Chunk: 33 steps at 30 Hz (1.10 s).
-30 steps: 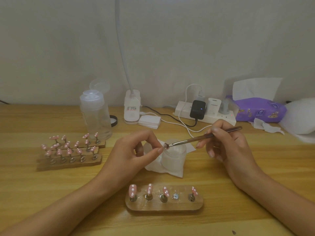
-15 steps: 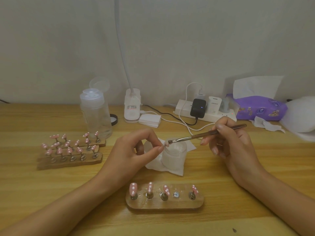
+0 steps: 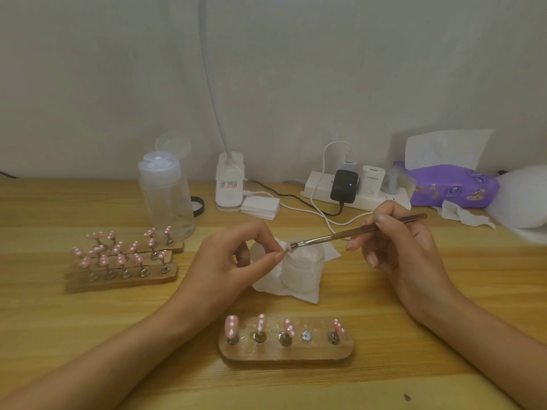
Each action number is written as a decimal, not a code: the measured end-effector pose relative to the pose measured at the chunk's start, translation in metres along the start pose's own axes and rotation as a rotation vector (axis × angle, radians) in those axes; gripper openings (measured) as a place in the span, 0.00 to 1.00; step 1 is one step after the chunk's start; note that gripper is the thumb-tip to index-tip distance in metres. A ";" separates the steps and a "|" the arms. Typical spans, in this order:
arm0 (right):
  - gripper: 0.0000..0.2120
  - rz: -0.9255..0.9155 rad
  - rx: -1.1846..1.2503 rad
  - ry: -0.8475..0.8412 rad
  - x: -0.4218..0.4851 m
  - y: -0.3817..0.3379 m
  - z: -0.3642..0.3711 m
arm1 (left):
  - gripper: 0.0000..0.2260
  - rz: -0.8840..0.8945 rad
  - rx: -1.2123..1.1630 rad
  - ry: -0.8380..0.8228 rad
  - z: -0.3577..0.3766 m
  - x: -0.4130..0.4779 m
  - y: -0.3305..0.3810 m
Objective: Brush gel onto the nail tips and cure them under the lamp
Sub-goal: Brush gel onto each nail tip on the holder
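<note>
matt wood table [image 3: 88, 335], frosted jar [image 3: 302, 266] (plastic-looking), glossy pink tips [image 3: 231, 326], metal brush [image 3: 355, 232]

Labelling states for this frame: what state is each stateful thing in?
left hand, pinching a nail tip
right hand, gripping the brush
brush, bristles touching the nail tip
jar, lid off
near holder, four tips mounted, one peg bare
bottle, cap flipped open
charger, plugged in, light on

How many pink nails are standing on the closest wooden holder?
4 nail tips: far left, next, third, and right end of the wooden holder. One post between is bare.
</note>
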State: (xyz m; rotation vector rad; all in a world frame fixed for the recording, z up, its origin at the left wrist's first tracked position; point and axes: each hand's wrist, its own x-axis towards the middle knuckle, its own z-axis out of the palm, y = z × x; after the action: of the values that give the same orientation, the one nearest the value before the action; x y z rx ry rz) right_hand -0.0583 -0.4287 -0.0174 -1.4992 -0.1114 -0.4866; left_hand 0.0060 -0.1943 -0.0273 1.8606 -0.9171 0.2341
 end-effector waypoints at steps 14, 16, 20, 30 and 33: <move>0.12 0.008 -0.038 -0.025 -0.001 0.001 0.000 | 0.08 0.009 0.002 -0.008 -0.001 0.000 0.001; 0.16 0.031 -0.066 0.000 0.000 0.003 0.000 | 0.09 0.007 0.004 -0.006 -0.001 0.000 0.002; 0.14 0.014 -0.034 0.024 0.001 0.002 -0.002 | 0.06 -0.008 0.017 -0.010 -0.001 0.000 0.001; 0.14 0.024 -0.036 0.022 0.000 0.003 -0.002 | 0.09 -0.001 0.015 -0.007 -0.001 0.000 0.003; 0.11 0.016 -0.012 -0.024 -0.001 0.001 -0.001 | 0.10 -0.001 0.008 -0.005 -0.001 0.000 0.003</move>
State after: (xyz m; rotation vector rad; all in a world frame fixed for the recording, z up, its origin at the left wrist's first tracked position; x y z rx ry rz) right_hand -0.0586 -0.4291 -0.0184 -1.5170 -0.1149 -0.4569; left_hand 0.0042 -0.1942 -0.0241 1.8695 -0.9196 0.2333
